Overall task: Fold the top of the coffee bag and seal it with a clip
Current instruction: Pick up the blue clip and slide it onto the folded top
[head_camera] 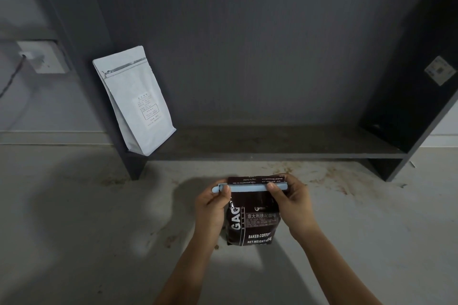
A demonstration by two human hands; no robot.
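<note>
coffee bag (250, 220) upright on floor, 6 o'clock | top folded, blue clip (247, 187) across it | left hand (213, 205), right hand (290, 202) fingers pinching clip ends | bag likely soft, crinkly, fairly heavy; hold at clip ends

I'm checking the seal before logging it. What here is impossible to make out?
Head view only:
- Whether the blue clip has latched: both thumbs cover its ends.
- The dark coffee bag fold: behind the clip.
- The white bag label: print too small.

Two bare forearms, hands (250, 203) uncovered; no sleeves, jewellery visible.
</note>
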